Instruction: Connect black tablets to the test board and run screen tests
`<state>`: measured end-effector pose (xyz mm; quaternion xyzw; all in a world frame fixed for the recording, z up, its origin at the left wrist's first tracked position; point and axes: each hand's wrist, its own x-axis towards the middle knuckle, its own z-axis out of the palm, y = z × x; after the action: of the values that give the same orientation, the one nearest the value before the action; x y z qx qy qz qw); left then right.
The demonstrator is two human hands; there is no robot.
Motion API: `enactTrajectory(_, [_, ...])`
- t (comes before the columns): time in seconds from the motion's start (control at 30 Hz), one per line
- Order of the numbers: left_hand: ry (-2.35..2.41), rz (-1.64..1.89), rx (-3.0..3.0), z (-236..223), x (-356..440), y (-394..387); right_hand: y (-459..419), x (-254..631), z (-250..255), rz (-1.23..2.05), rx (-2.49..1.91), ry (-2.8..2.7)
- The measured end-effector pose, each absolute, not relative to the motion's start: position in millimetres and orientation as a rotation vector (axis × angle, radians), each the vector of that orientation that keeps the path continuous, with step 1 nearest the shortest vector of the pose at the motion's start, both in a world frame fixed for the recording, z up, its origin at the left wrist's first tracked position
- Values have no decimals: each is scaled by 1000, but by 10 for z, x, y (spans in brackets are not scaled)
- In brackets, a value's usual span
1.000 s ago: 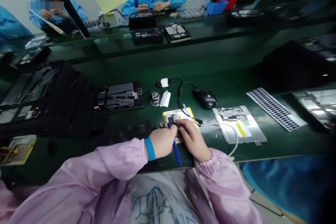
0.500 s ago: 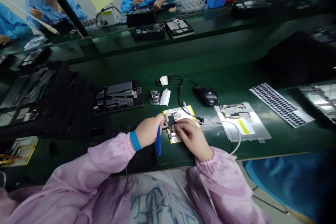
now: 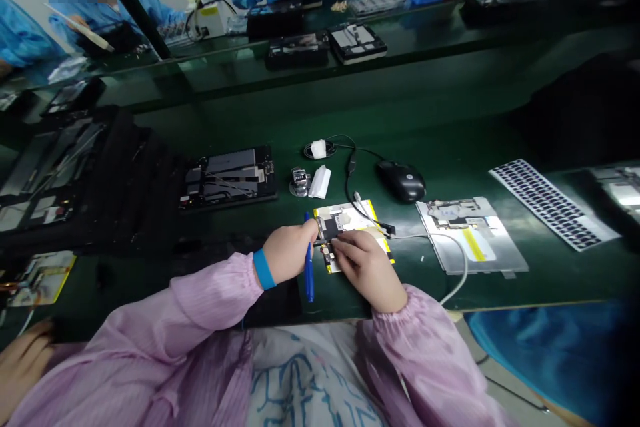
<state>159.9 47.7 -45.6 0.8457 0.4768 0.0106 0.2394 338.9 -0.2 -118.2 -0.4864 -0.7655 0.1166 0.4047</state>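
Note:
My left hand (image 3: 290, 255), with a blue wristband, is closed around a blue pen (image 3: 309, 277) that points down toward the table's front edge. Its thumb side is at the left edge of a yellow-edged battery panel (image 3: 359, 215) with a small circuit board (image 3: 327, 259). My right hand (image 3: 369, 268) rests over the panel's lower right, fingers bent and pressed together near the board. What its fingertips grip, if anything, is hidden. A white cable (image 3: 463, 253) and a black connector (image 3: 388, 229) cross the panel's right side.
A black mouse (image 3: 401, 181), a metal plate (image 3: 473, 237) and a keyboard sticker sheet (image 3: 553, 203) lie to the right. An opened tablet (image 3: 227, 177) and stacked devices (image 3: 55, 173) are left. Another person's hand (image 3: 26, 363) shows at lower left. Co-workers sit beyond the shelf (image 3: 210, 73).
My left hand and the blue pen have moved left, off the panel, uncovering the small board. My right hand stays on the panel. Another person's hand has come in at lower left.

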Motion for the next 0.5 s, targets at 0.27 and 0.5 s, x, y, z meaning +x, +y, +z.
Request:
enactTrajectory(0.27, [1291,-35,2284,-386,1626,468,-17,3376,-1162,239,-1229,-1997])
enactTrajectory(0.5, [1293,-56,2323,-390,1639,461,-35,3356,-1139,279,-1292,-2048])
